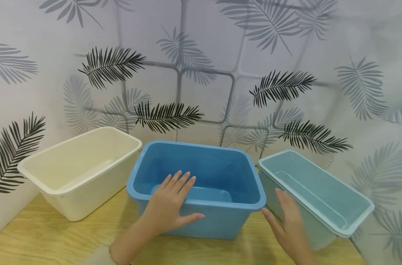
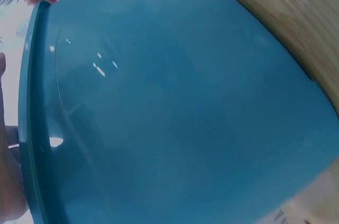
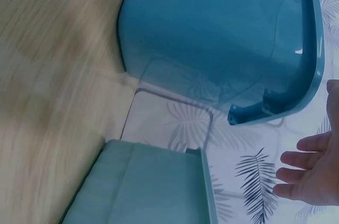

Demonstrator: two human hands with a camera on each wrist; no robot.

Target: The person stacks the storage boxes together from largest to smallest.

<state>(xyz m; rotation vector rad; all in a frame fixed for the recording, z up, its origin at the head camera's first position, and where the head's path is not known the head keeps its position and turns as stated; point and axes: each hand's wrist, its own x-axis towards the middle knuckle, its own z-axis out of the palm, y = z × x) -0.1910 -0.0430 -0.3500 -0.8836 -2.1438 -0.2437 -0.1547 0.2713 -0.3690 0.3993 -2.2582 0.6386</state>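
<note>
A blue plastic bin [image 1: 217,222] stands in the middle of the head view, with nothing visible inside it. Over its front rim lies my left hand [image 1: 169,206], fingers straight and pointing into the bin, thumb stretched along the outer front wall. The left wrist view is mostly filled by that bin's outer wall [image 2: 169,102]. My right hand [image 1: 289,224] hovers between the blue bin and a pale green bin [image 1: 320,178], its fingers loosely extended. In the right wrist view the right hand [image 3: 313,168] is spread and holds nothing.
A cream bin [image 1: 91,200] stands angled at the left, its corner close to the blue bin. All three bins are on a light wood-grain table [image 1: 98,239]. Behind them rises a wall [image 1: 210,95] covered with a leaf pattern.
</note>
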